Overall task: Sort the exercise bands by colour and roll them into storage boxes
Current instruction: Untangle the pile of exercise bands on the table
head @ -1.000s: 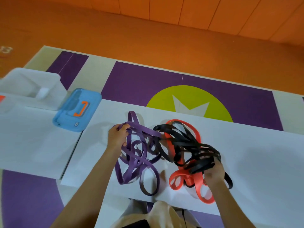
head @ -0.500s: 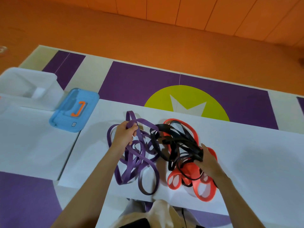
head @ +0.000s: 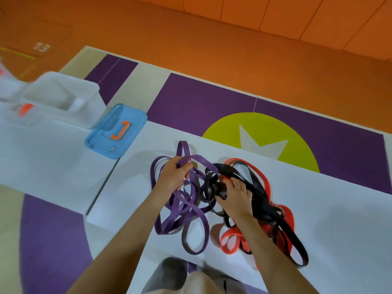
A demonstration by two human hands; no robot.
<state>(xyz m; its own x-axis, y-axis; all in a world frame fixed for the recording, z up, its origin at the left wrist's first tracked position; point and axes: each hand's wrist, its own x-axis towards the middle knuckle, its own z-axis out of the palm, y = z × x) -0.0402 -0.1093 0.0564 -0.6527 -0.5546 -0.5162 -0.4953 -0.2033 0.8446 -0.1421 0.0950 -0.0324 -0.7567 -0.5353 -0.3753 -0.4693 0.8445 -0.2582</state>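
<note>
Two bare hands work at a tangle of exercise bands on a white table.

At far left stands a clear plastic storage box [head: 63, 96], with a flat blue plastic lid [head: 116, 131] beside it. The left hand [head: 175, 176] is clenched around a loop of the flat purple rubber bands [head: 180, 217], which sprawl on the white tabletop [head: 53, 162]. Just right, the right hand [head: 234, 198] pinches the black rubber bands [head: 265, 198], knotted over the red-orange rubber bands [head: 231, 240].

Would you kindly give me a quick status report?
Left hand gripping purple bands. Right hand pinching black bands. Colours tangled; red bands underneath.
</note>
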